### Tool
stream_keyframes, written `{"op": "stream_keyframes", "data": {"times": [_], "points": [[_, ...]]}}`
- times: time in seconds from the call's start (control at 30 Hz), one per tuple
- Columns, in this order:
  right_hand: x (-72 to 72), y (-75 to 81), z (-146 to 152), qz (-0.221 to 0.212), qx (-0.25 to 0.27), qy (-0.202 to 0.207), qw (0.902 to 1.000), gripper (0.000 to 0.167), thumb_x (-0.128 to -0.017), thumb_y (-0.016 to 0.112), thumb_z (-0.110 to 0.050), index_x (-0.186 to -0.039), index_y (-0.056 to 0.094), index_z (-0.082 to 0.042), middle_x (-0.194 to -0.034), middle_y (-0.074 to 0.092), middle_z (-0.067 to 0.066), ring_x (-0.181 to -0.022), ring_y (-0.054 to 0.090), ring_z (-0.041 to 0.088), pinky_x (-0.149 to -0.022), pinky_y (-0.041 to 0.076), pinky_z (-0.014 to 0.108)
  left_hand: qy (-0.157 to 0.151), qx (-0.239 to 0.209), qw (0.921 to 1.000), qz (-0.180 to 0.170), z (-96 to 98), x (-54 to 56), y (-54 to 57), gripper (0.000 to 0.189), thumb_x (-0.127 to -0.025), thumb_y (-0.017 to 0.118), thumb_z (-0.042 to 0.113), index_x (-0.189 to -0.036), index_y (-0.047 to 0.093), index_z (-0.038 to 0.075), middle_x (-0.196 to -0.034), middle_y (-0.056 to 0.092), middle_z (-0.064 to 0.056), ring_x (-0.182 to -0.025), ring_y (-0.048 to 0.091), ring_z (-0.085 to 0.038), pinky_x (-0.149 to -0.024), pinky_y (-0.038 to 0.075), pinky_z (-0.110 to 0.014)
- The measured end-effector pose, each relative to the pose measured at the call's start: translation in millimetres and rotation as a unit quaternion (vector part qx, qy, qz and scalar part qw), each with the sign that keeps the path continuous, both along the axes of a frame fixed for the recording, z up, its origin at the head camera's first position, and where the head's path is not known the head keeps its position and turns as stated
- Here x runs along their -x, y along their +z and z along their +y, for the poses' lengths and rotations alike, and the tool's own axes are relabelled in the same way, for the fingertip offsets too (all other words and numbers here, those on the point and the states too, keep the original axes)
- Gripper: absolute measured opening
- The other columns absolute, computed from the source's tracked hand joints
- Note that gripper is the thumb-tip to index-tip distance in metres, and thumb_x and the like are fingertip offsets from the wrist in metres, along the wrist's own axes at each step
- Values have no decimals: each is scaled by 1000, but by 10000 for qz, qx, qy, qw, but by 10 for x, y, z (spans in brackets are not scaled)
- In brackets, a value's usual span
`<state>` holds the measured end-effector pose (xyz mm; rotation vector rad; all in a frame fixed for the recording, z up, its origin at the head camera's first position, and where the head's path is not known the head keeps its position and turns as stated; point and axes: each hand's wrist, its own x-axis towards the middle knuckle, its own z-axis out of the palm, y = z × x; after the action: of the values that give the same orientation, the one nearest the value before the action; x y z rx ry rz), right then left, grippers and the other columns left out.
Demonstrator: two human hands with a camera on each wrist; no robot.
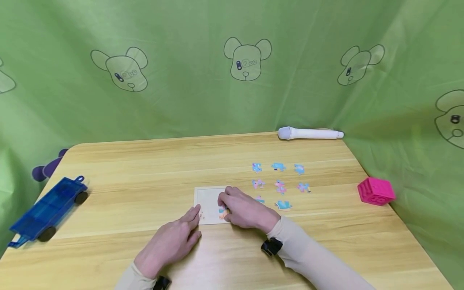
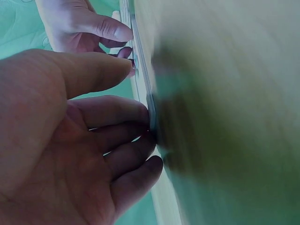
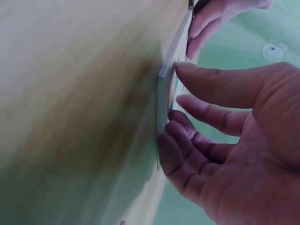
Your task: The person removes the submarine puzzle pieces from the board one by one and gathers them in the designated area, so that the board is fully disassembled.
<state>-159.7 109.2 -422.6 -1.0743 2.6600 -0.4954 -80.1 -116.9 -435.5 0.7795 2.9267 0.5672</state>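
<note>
A white puzzle tray lies flat on the table in front of the person. My left hand rests its straight fingertips on the tray's left edge. At the tray's right side, the right hand has its thumb and bent fingers around a colourful puzzle piece in the lower right corner, partly covered by the fingers. Several loose pieces lie to the right in rows, among them a blue one and a pink one; one at the lower left is partly hidden behind the right hand.
A blue toy trailer stands at the table's left edge, with a purple object beyond it. A white toy microphone lies along the back edge, and a pink block sits at the right edge. Green curtain surrounds the table.
</note>
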Motion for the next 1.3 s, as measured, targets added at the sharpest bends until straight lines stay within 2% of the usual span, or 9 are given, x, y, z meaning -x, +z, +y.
{"op": "stream_keyframes", "data": {"times": [0.43, 0.57, 0.8, 1.13, 1.3], "points": [[2, 12, 5, -17, 40, -132, 9999, 24, -85, 76, -11, -101, 59, -9, -91, 48, -1, -87, 48, 17, -73, 46, 30, -15, -17, 10000, -40, 2, 11, -11, 49, -97, 62, 24, -133, 56, -9, -149, 42, -18, -128, 49, -34, -96, 50, -47], [20, 13, 2, -54, 162, -114, 9998, 20, -87, 73, -8, -99, 58, -11, -89, 51, -1, -80, 49, 15, -70, 45, 28, -17, -18, 10000, -15, 4, 13, -17, 49, -97, 63, 24, -132, 56, -9, -149, 41, -19, -128, 49, -35, -96, 50, -47], [31, 20, 7, -269, 531, -125, 9981, 14, -92, 64, -2, -96, 58, -13, -87, 51, -4, -76, 49, 11, -66, 45, 25, 61, 20, 10000, -33, 11, -1, -21, 51, -97, 62, 24, -134, 54, -9, -150, 40, -18, -130, 47, -34, -98, 48, -47], [60, 23, 76, -901, 1019, 0, 9907, 9, -95, 64, -6, -95, 61, -14, -87, 55, -6, -80, 52, 11, -72, 48, 26, 74, -85, 9999, -16, 54, -13, 3, 50, -96, 64, 20, -132, 53, -13, -149, 41, -20, -131, 46, -35, -101, 45, -46], [84, 29, 120, -951, 1199, -19, 9882, 9, -94, 64, -5, -98, 62, -13, -89, 57, -6, -81, 54, 10, -74, 49, 26, 98, -61, 9999, -44, 41, -14, 2, 50, -96, 64, 20, -132, 53, -13, -150, 40, -19, -132, 45, -34, -102, 44, -45]]}}
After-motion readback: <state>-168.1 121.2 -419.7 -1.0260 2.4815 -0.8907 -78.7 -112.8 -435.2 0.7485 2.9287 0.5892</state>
